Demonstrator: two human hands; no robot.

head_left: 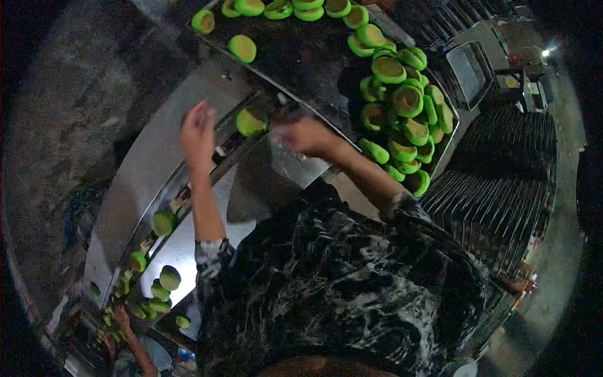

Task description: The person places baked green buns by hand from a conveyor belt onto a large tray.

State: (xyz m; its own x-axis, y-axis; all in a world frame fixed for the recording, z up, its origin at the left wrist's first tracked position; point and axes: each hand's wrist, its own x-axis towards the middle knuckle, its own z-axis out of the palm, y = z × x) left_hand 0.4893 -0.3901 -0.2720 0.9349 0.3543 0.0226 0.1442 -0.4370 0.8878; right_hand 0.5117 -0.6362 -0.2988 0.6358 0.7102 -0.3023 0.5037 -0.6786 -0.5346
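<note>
A green piece with a pale brown hollow (252, 122) sits on the narrow track of a metal table, between my two hands. My left hand (199, 129) is raised to its left, fingers apart and holding nothing. Just to the right of the piece is my right hand (301, 136), blurred by motion, so its fingers and anything in them cannot be made out. Further down the track lie more green pieces (164, 222).
A dark tray (289, 50) with many green pieces (407, 101) stands ahead and to the right. At the lower left, a co-worker's arm (133, 339) reaches among green pieces. Stacked dark slatted racks (483, 207) stand at the right.
</note>
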